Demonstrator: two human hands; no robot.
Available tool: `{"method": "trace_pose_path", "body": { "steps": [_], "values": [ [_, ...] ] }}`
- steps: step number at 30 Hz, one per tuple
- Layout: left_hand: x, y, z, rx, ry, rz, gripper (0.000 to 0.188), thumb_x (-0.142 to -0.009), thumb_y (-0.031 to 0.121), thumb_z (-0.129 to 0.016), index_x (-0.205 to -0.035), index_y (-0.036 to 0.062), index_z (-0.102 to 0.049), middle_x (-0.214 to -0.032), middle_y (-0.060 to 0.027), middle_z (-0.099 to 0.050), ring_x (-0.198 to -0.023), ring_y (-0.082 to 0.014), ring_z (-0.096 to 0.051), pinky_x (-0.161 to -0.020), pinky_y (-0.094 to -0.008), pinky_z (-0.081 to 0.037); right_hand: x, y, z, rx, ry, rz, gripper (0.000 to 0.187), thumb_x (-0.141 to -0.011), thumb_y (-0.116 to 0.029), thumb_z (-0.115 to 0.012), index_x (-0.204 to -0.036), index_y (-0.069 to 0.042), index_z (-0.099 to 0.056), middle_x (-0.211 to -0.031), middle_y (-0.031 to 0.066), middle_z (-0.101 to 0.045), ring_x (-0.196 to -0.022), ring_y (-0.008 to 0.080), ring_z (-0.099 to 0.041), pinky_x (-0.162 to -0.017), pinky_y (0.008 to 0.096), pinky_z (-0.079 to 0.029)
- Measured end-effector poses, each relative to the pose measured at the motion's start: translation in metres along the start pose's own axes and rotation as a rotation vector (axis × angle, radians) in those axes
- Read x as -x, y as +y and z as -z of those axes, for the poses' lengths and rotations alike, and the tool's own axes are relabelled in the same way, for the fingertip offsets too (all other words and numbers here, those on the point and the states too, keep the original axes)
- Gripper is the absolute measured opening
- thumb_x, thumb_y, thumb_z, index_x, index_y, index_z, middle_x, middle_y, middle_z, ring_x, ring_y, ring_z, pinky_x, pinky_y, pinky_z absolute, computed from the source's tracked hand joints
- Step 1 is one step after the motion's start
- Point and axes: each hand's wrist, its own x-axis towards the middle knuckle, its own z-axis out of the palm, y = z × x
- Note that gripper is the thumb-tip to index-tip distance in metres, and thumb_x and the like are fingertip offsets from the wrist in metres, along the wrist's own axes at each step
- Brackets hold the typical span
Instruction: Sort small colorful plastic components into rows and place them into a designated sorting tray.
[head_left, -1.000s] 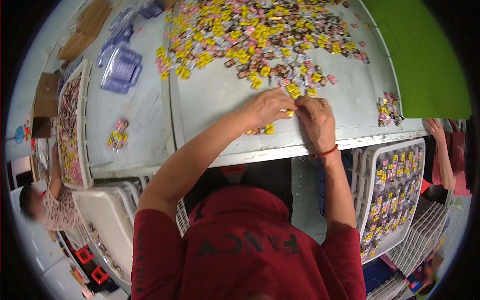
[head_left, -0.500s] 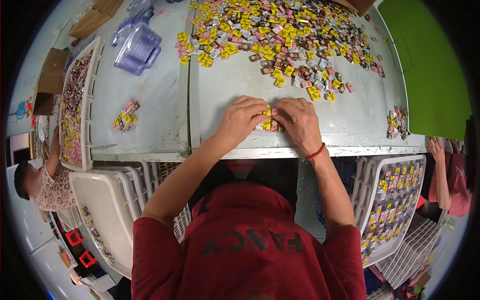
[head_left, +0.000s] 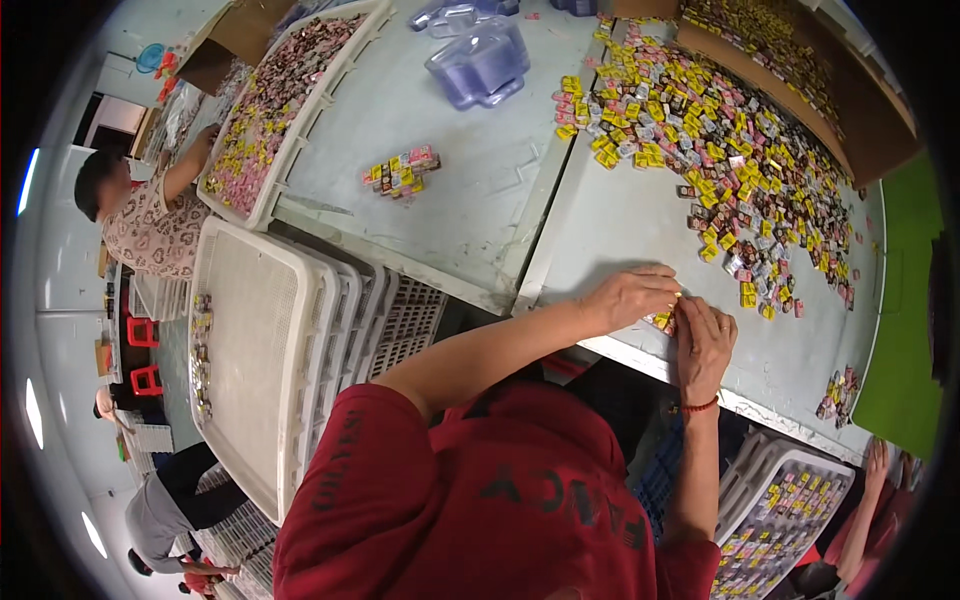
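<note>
We have our left hand (head_left: 632,299) and right hand (head_left: 708,342) at small colourful packs (head_left: 662,321) near the edge of the table (head_left: 600,225), fingers curled, whether gripping we cannot tell; beyond spreads a loose pile (head_left: 740,190) of similar packs

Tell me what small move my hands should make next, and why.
Probably a gentle inward nudge to line up the small pieces: your left hand and right hand are close together around them near the table's near edge, while the loose pile lies farther off. Your fingers partly hide the pieces, so I can't tell how straight they are.
</note>
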Motion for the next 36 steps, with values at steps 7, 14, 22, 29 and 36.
{"method": "trace_pose_path", "body": {
  "steps": [7,14,22,29,36],
  "values": [
    [-0.005,0.01,0.024,-0.153,-0.106,-0.152,0.029,-0.073,0.016,-0.071,-0.099,0.0042,-0.068,-0.118,-0.0071,-0.061,-0.115,-0.0307,-0.054,-0.092,-0.0411,-0.047,0.01,-0.003,-0.008,0.11,0.049,0.014,0.022,-0.08,-0.006,-0.066,-0.101,-0.004,-0.067,-0.109,0.0085,-0.064,-0.102,0.0307,-0.056,-0.088,0.0422,-0.044],
    [0.004,0.023,0.041,-0.215,-0.367,-0.046,0.062,-0.074,0.03,-0.072,-0.126,0.0007,-0.053,-0.137,-0.0108,-0.048,-0.126,-0.0326,-0.042,-0.103,-0.0442,-0.035,0.005,-0.007,-0.012,0.032,0.079,-0.036,0.022,-0.082,-0.006,-0.067,-0.104,-0.005,-0.067,-0.109,0.0076,-0.063,-0.1,0.0282,-0.057,-0.087,0.0398,-0.044],
    [-0.003,0.013,0.042,-0.03,-0.216,0.201,0.053,-0.086,0.021,-0.065,-0.131,0.0018,-0.047,-0.136,-0.0155,-0.048,-0.126,-0.0323,-0.044,-0.102,-0.0414,-0.038,0.015,-0.001,0.001,-0.111,0.177,-0.168,0.026,-0.085,-0.005,-0.065,-0.112,-0.004,-0.063,-0.107,0.0136,-0.063,-0.097,0.0309,-0.059,-0.08,0.0376,-0.048],
    [-0.06,-0.001,0.034,-0.136,-0.518,0.226,0.025,-0.089,0.025,-0.06,-0.101,0.0038,-0.065,-0.096,-0.0134,-0.067,-0.093,-0.0332,-0.06,-0.083,-0.0415,-0.046,0.034,-0.033,0.033,-0.135,-0.122,-0.508,0.025,-0.09,-0.01,-0.062,-0.115,-0.004,-0.058,-0.073,0.0135,-0.065,-0.063,0.0279,-0.064,-0.06,0.0341,-0.051],
    [-0.059,-0.012,0.046,-0.007,-0.603,0.361,0.02,-0.086,0.023,-0.065,-0.091,0.0044,-0.067,-0.08,-0.0119,-0.068,-0.073,-0.027,-0.065,-0.066,-0.0387,-0.05,0.025,-0.023,0.009,-0.3,-0.085,-0.571,0.032,-0.091,-0.011,-0.061,-0.122,-0.004,-0.055,-0.084,0.0157,-0.068,-0.061,0.0214,-0.063,-0.059,0.0323,-0.05]
  ]
}}
